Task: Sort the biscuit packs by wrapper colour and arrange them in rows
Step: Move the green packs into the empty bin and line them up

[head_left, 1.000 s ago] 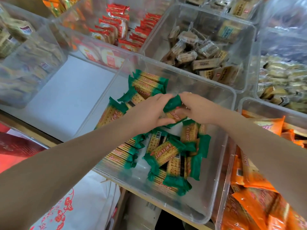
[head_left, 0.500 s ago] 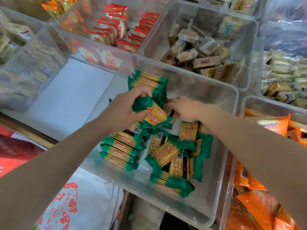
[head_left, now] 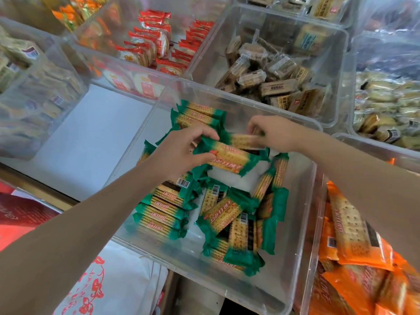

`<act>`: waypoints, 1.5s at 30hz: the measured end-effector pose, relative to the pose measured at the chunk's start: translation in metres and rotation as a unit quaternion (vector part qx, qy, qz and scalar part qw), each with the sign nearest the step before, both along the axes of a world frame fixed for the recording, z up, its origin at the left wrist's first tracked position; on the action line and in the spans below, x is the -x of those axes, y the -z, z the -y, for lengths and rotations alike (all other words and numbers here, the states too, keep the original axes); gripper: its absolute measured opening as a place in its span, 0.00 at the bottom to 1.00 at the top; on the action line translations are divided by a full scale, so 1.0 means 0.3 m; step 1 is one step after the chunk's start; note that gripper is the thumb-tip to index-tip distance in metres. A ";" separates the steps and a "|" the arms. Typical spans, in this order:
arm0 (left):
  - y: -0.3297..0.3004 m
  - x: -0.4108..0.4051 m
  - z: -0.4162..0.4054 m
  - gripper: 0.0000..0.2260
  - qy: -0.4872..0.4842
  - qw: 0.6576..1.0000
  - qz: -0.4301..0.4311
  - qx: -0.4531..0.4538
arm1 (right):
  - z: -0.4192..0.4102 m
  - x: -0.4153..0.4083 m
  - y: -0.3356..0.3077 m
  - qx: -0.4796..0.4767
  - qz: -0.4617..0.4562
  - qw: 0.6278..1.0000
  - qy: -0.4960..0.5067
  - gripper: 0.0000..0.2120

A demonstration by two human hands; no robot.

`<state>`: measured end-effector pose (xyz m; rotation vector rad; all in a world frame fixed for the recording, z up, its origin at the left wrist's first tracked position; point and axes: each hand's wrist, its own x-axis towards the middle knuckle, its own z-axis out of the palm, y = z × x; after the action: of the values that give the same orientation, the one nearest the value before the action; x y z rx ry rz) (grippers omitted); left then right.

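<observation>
A clear plastic bin point(head_left: 302, 242) in the middle holds green-wrapped biscuit packs. A neat row of them point(head_left: 161, 210) lies along its left side, with more stacked at the far end point(head_left: 200, 114) and a loose heap point(head_left: 241, 226) on the right. My left hand point(head_left: 179, 153) grips one green pack point(head_left: 229, 159) by its left end, above the bin. My right hand point(head_left: 272, 133) pinches the right end of another green pack point(head_left: 243, 140) just behind the first.
An orange-wrapped pack bin point(head_left: 354, 258) stands at the right. Behind are bins of red packs point(head_left: 156, 46), brown packs point(head_left: 272, 73) and pale packs point(head_left: 386, 103). A hazy bin point(head_left: 29, 96) sits at the left. A white shelf surface point(head_left: 91, 142) lies between.
My left hand has carried its green pack to the right and up, over the middle of the bin. My right hand has risen from the heap and now pinches a second pack.
</observation>
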<state>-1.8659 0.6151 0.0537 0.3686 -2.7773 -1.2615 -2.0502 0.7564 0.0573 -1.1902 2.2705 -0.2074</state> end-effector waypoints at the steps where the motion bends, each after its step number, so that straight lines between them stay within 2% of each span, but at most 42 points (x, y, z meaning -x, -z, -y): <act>1: 0.003 -0.001 0.001 0.13 0.024 1.000 -0.008 0.007 | -0.007 -0.003 -0.022 0.041 0.060 0.995 0.062 0.09; 3: 0.020 0.002 -0.003 0.11 0.060 0.996 -0.043 0.050 | -0.010 -0.023 -0.048 0.097 0.214 0.951 0.200 0.08; 4: 0.033 0.008 -0.008 0.11 0.065 0.993 -0.065 0.081 | -0.006 -0.035 -0.056 0.094 0.272 0.924 0.250 0.08; 6: 0.050 0.025 -0.022 0.11 0.063 0.984 -0.097 0.132 | -0.002 -0.050 -0.053 0.047 0.335 0.893 0.295 0.09; 8: 0.054 0.045 -0.031 0.11 0.061 0.981 -0.107 0.147 | -0.001 -0.054 -0.048 0.008 0.359 0.882 0.305 0.10; 10: 0.049 0.063 -0.041 0.12 0.067 0.986 -0.084 0.126 | -0.005 -0.044 -0.040 -0.014 0.323 0.903 0.282 0.12; 13: 0.055 0.088 -0.059 0.13 0.090 0.983 -0.049 0.151 | -0.019 -0.037 -0.039 -0.033 0.197 0.958 0.205 0.12; 17: 0.079 0.123 -0.079 0.17 0.087 0.976 -0.076 0.183 | -0.042 -0.030 -0.049 0.062 0.096 0.984 0.138 0.23; 20: 0.102 0.153 -0.072 0.16 0.134 0.947 -0.091 0.276 | -0.058 -0.040 -0.042 0.089 0.020 0.995 0.035 0.26; 22: 0.126 0.165 -0.064 0.12 0.188 0.913 -0.074 0.355 | -0.057 -0.039 -0.025 0.024 -0.028 0.998 -0.053 0.20; 24: 0.147 0.163 -0.074 0.11 0.217 0.894 -0.045 0.390 | -0.049 -0.037 -0.017 -0.052 -0.064 0.989 -0.119 0.15; 26: 0.152 0.158 -0.081 0.12 0.218 0.879 -0.045 0.422 | -0.042 -0.034 -0.011 -0.096 -0.091 0.979 -0.155 0.15; 28: 0.147 0.155 -0.083 0.16 0.201 0.861 -0.060 0.464 | -0.039 -0.033 -0.001 -0.129 -0.118 0.970 -0.169 0.16; 31: 0.126 0.158 -0.085 0.11 0.182 0.828 -0.069 0.526 | -0.030 -0.044 0.018 -0.171 -0.151 0.959 -0.166 0.14; 34: 0.120 0.164 -0.103 0.07 0.217 0.806 -0.062 0.547 | -0.019 -0.061 0.024 -0.173 -0.173 0.961 -0.132 0.10; 36: 0.105 0.169 -0.115 0.08 0.222 0.806 -0.046 0.547 | -0.018 -0.069 0.020 -0.169 -0.179 0.963 -0.110 0.11; 37: 0.097 0.172 -0.117 0.08 0.211 0.819 -0.033 0.532 | -0.021 -0.072 0.019 -0.169 -0.182 0.963 -0.102 0.11; 40: 0.098 0.185 -0.104 0.12 0.173 0.904 0.042 0.388 | -0.032 -0.080 0.021 -0.160 -0.196 0.965 -0.072 0.12; 42: 0.098 0.189 -0.101 0.14 0.149 0.936 0.046 0.315 | -0.035 -0.083 0.022 -0.154 -0.207 0.965 -0.047 0.12; 43: 0.098 0.186 -0.108 0.14 0.148 0.932 0.034 0.328 | -0.036 -0.081 0.020 -0.154 -0.210 0.965 -0.041 0.12; 45: 0.125 0.181 -0.111 0.12 0.157 0.895 0.011 0.418 | -0.038 -0.071 0.019 -0.160 -0.206 0.965 -0.038 0.09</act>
<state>-1.9202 0.6483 0.0163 -0.1388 -3.1254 0.0215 -2.0289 0.7678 0.0515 -1.2264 2.4730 0.4624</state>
